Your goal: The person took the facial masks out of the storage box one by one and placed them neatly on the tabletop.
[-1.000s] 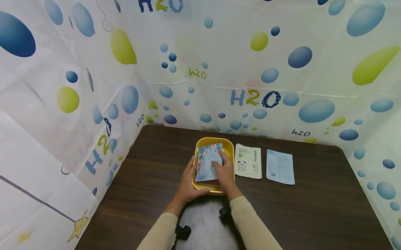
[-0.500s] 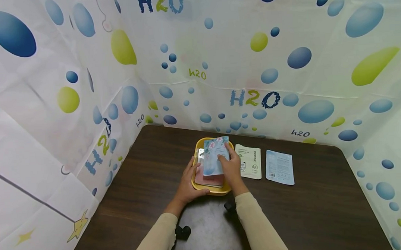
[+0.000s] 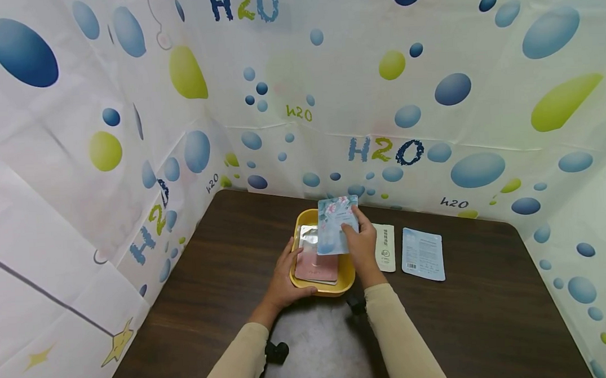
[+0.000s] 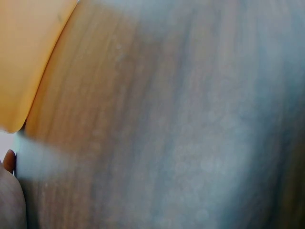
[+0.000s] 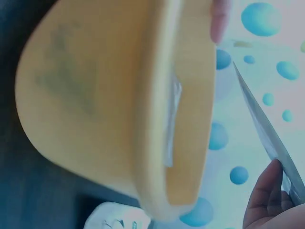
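Observation:
My right hand [image 3: 362,244] pinches a light blue floral sheet mask packet [image 3: 332,235] by its right side, thumb on top. The packet is raised over the back right part of a yellow plastic bin [image 3: 346,273]. Edge-on, the same packet [image 5: 269,126] shows in the right wrist view, apart from the bin's rim. My left hand [image 3: 282,277] grips the bin at its left front corner, fingers at the left side and thumb along the front. Inside the bin lies a pink and silver packet [image 3: 316,266], partly covered from above by the blue one.
Right of the bin a cream packet with green print [image 3: 385,247] lies on the dark wooden table [image 3: 471,311], partly hidden by my right hand. Farther right is a pale blue packet [image 3: 422,254]. A white sheet with blue drops [image 3: 354,85] hangs behind the table.
My right hand has lifted the blue floral packet up and to the right, uncovering the pink and silver packet in the bin. The left hand has stayed on the bin.

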A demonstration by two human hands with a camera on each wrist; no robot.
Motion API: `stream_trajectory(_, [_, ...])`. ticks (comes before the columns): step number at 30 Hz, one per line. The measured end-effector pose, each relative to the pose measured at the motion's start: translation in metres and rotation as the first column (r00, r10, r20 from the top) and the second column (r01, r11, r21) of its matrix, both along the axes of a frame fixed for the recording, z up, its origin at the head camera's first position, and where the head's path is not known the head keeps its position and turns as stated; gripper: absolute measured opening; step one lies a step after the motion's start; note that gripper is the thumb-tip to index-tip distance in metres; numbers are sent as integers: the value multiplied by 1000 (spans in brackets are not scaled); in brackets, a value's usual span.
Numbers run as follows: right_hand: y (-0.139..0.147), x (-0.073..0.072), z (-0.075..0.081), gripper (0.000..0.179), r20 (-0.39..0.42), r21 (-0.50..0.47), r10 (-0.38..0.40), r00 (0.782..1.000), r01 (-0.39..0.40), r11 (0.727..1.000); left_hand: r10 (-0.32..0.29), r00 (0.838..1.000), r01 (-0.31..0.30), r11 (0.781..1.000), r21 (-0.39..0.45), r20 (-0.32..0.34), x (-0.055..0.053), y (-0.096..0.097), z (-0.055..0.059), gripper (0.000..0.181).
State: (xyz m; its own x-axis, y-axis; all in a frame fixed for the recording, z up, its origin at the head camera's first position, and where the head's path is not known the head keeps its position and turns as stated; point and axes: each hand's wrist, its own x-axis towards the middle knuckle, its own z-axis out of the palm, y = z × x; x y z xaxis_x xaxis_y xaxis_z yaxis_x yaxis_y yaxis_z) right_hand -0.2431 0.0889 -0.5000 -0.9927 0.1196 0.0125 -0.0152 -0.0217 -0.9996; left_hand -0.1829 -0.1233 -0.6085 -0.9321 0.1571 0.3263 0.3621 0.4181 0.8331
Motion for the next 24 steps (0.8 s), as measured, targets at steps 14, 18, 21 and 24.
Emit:
stream_trajectory(14, [34,-9,18,55,-32,-9,-72,997,72,997,4,1000,-4,1000,8,-11,-1,-1,-2,104])
stream_trajectory(18, [49,-12,22,56,-32,-11,-104,994,103,995,7,1000,-7,1000,18,-5,-1,0,-2,104])
stream_trajectory(21, [61,-16,26,56,-27,-27,-134,991,133,991,10,1000,-10,1000,19,2,-1,0,-2,104])
stream_trajectory(24, [75,-20,30,56,-11,-52,-164,986,163,985,10,1000,-10,1000,12,13,-1,0,-1,103])
